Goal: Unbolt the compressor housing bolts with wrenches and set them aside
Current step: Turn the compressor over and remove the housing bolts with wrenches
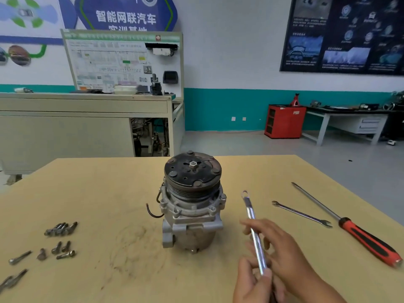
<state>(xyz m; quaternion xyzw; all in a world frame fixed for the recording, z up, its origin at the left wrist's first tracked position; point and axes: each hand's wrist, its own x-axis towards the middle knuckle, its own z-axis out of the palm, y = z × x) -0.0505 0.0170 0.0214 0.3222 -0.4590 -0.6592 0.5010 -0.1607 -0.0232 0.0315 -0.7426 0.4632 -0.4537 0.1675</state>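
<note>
Head view: the compressor (192, 206) stands upright at frame centre on the tan table (109, 182), pulley up, apart from both hands. At lower right, the right hand (282, 248) curls round a wrench (253, 226) and the left hand (251, 283) pinches its lower end. Loose bolts (61, 229) lie lower left. A second wrench (301, 214) and a red-handled screwdriver (367, 237) lie at right.

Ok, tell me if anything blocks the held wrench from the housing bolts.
Nothing visible does. The wrench, gripped by left hand and right hand, hovers right of the compressor, only bare table before its housing bolts. The spare wrench and screwdriver lie farther right.
</note>
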